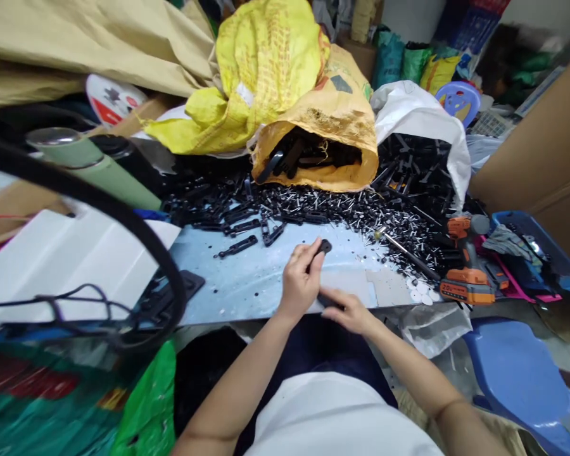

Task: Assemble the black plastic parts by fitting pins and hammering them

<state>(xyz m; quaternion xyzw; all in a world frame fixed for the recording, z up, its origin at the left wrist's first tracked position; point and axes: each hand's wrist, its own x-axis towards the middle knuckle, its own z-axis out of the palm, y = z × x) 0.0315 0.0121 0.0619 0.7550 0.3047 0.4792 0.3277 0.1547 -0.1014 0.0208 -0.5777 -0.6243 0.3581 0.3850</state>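
Note:
My left hand [300, 278] is closed around a black plastic part [326, 245], whose rounded end with a hole sticks out past the thumb. Close below it, at the table's front edge, my right hand [349, 311] has its fingers closed on a dark piece [329, 302]. The hands cover the space between, so I cannot tell whether both grip one part. Several similar black parts [237, 246] lie on the blue tabletop [209, 272], left of and beyond my hands. A heap of small screws and black pieces [342, 212] spreads behind them.
A hammer [408, 254] and an orange cordless drill [468, 266] lie at the right, near white discs [422, 292]. An orange sack [313, 120] of black parts opens toward me. A black hose [137, 234] arches at the left; a blue stool [517, 373] stands lower right.

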